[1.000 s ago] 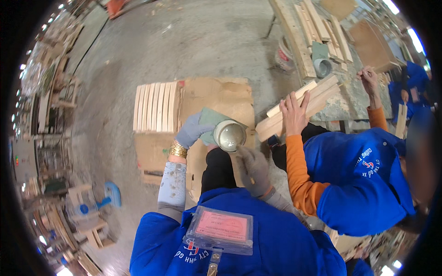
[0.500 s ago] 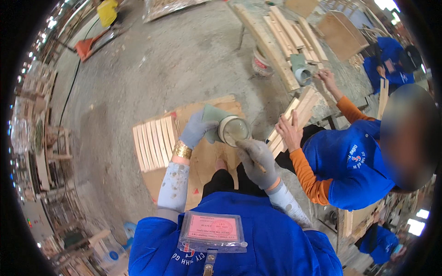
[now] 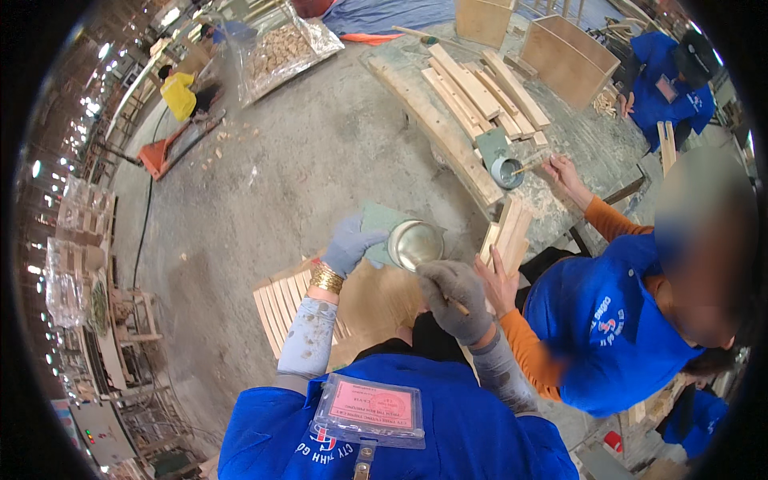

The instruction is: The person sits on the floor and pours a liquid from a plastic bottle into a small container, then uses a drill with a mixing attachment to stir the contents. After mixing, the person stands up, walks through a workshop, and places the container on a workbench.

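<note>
My left hand [image 3: 350, 242], in a grey glove, is closed on the green flap [image 3: 378, 214] of a round cup [image 3: 415, 245]. Pale, glossy liquid shows inside the cup. Gloved too, my right hand [image 3: 453, 296] is closed around a thin wooden stick [image 3: 458, 306] at the cup's near right rim; the stick's far end is hidden. Below my left arm, pale wooden slats [image 3: 280, 312] lie side by side on a brown board [image 3: 388, 296]. Both hands are in the air above the board's far side.
At right, a co-worker in blue holds wooden strips [image 3: 508, 232] and a stick at another cup [image 3: 507, 172] on a workbench [image 3: 588, 148]. More wood pieces [image 3: 468, 84] and open boxes [image 3: 568, 60] sit there. A red pallet jack [image 3: 160, 152] stands far left.
The view has tilted up, so the far floor and bench show more. My hands still hold the cup and stick, which now lie slightly right in view. The co-worker's strips are tilted more upright.
</note>
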`<state>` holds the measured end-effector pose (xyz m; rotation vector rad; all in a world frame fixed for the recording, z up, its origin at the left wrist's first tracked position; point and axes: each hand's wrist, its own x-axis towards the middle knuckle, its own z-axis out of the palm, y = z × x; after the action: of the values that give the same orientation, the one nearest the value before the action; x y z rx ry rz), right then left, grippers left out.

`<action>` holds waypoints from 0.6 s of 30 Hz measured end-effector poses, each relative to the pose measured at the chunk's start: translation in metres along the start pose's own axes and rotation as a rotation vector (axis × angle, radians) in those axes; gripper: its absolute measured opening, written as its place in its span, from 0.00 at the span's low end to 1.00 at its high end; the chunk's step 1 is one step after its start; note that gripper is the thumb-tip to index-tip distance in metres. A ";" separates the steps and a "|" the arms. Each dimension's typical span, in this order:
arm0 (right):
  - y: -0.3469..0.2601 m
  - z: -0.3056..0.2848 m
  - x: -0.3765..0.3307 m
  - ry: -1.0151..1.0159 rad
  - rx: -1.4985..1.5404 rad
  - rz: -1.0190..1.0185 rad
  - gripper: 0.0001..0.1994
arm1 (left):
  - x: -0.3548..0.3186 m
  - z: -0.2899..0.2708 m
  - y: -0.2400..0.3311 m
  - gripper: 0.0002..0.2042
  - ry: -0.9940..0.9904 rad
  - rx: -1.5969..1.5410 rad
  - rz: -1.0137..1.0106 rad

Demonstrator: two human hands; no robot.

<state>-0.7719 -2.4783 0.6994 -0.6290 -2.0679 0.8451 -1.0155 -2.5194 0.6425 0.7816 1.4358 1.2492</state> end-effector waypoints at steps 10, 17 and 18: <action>0.065 -0.022 0.034 0.169 -0.040 0.112 0.07 | 0.087 0.029 0.027 0.15 -0.124 0.012 -0.162; 0.069 -0.005 0.065 0.190 -0.058 0.113 0.05 | 0.139 -0.007 0.005 0.14 -0.176 0.238 0.113; 0.077 -0.009 0.069 0.169 -0.129 0.197 0.06 | 0.150 -0.004 0.008 0.13 -0.199 0.180 0.027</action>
<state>-0.7924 -2.3790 0.6799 -0.9549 -1.9394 0.7440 -1.0592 -2.3793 0.6081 1.0206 1.3899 1.0398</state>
